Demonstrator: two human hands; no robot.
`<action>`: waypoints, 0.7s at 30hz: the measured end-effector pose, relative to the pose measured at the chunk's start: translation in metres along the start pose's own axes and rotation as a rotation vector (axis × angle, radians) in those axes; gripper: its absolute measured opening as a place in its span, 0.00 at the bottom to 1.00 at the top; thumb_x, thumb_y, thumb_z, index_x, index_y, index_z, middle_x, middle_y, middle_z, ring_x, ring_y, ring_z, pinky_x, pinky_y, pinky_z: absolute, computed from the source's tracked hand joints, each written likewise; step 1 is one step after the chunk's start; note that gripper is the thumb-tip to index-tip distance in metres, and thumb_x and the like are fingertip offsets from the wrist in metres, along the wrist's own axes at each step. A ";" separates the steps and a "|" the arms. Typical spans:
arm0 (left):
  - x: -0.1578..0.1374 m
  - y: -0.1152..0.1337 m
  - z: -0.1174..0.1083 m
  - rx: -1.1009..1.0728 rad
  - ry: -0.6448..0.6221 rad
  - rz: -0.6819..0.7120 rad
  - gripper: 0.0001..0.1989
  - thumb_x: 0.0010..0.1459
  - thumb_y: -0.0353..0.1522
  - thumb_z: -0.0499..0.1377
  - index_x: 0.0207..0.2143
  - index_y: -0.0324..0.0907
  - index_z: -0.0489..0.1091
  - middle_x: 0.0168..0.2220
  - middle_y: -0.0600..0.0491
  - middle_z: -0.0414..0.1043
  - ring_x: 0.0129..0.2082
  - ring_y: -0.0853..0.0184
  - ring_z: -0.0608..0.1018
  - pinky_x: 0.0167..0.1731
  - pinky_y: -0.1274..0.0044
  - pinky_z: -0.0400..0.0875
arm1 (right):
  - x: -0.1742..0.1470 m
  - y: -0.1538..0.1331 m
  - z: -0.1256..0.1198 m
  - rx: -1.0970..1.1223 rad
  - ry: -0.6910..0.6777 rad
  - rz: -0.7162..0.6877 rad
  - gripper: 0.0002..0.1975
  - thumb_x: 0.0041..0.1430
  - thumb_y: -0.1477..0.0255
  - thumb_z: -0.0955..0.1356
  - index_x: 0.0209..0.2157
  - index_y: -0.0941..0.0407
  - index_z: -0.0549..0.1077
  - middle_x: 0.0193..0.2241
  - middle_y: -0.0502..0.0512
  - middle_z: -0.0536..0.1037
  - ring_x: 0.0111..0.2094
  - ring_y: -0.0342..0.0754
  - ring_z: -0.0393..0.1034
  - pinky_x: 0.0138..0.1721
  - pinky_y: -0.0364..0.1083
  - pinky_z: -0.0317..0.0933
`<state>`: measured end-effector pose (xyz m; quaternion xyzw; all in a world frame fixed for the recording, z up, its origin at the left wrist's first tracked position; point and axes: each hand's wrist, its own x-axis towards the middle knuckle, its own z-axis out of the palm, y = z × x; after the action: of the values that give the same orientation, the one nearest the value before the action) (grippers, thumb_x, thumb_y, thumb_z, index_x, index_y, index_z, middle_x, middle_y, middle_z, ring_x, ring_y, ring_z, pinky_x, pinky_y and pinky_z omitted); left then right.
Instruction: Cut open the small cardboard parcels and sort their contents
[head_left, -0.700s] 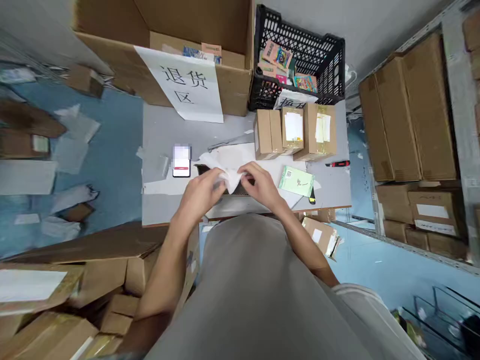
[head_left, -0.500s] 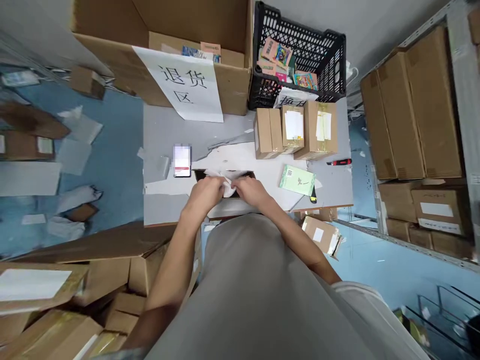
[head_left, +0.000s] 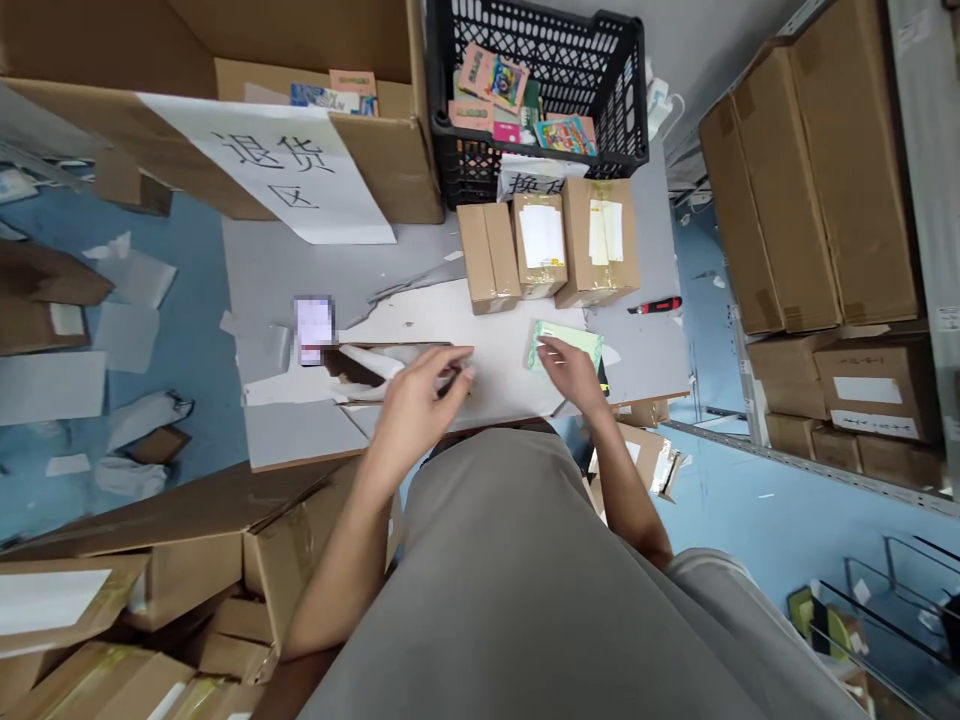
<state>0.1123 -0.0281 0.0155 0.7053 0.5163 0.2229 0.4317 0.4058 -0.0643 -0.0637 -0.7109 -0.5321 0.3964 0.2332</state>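
My left hand (head_left: pixel 420 400) is over the right end of a small open cardboard box (head_left: pixel 356 393). Its thumb and fingers are apart, with a dark gap between them. Crumpled white paper (head_left: pixel 373 360) pokes out of this box, whose inside is mostly hidden. Over on the right, my right hand (head_left: pixel 574 372) reaches across a flat light-green packet (head_left: pixel 581 338). Those fingers are loosely bent and apart over its left part; whether they touch it is unclear. Beneath my right hand's outer side, a black and yellow object (head_left: pixel 603 376) peeks out.
A phone (head_left: pixel 313 328) lies left of the open box. Taped cartons (head_left: pixel 491 260) stand behind, before a black crate (head_left: pixel 540 165) of colourful packets. A large carton (head_left: pixel 416 170) with a paper sign is at back left. A red cutter (head_left: pixel 656 305) lies at right.
My right hand has left the white paper and moved right to the green packet. My left hand has let go of the paper and shifted to the box's right end. The view has shifted.
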 end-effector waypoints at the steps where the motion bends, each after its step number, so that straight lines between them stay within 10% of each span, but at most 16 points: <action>1: 0.010 -0.004 0.028 -0.117 -0.066 -0.021 0.22 0.75 0.45 0.59 0.62 0.45 0.79 0.62 0.45 0.83 0.55 0.55 0.86 0.59 0.66 0.80 | 0.006 0.028 -0.010 -0.022 0.056 0.143 0.20 0.76 0.66 0.68 0.64 0.52 0.82 0.56 0.59 0.89 0.53 0.57 0.85 0.62 0.55 0.75; 4: 0.045 -0.027 0.120 -0.282 -0.290 -0.215 0.27 0.69 0.42 0.64 0.65 0.40 0.75 0.66 0.38 0.80 0.56 0.53 0.86 0.56 0.66 0.81 | 0.021 0.098 -0.029 -0.081 0.153 0.532 0.23 0.70 0.69 0.70 0.63 0.60 0.79 0.60 0.69 0.85 0.61 0.61 0.80 0.68 0.57 0.69; 9: 0.101 -0.065 0.229 -0.159 -0.284 -0.630 0.33 0.55 0.35 0.73 0.62 0.34 0.75 0.67 0.29 0.76 0.68 0.44 0.79 0.65 0.66 0.73 | 0.029 0.161 -0.030 -0.059 0.206 0.678 0.24 0.67 0.72 0.69 0.62 0.64 0.75 0.62 0.78 0.80 0.67 0.64 0.73 0.67 0.56 0.68; 14: 0.126 -0.081 0.257 -0.204 -0.250 -0.765 0.24 0.59 0.40 0.71 0.53 0.37 0.77 0.54 0.36 0.84 0.59 0.48 0.84 0.55 0.68 0.78 | 0.038 0.186 -0.024 0.042 0.234 0.720 0.22 0.64 0.70 0.72 0.58 0.61 0.75 0.59 0.75 0.82 0.63 0.63 0.77 0.61 0.53 0.72; 21: 0.122 -0.087 0.239 -0.355 -0.221 -0.804 0.28 0.47 0.52 0.79 0.32 0.40 0.75 0.34 0.45 0.82 0.45 0.53 0.83 0.45 0.69 0.77 | 0.037 0.190 -0.048 0.349 0.113 0.629 0.13 0.57 0.63 0.77 0.38 0.56 0.81 0.29 0.55 0.83 0.37 0.54 0.80 0.38 0.46 0.71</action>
<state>0.2922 0.0020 -0.1994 0.3831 0.6538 0.0459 0.6509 0.5580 -0.0866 -0.1912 -0.8100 -0.1980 0.4938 0.2465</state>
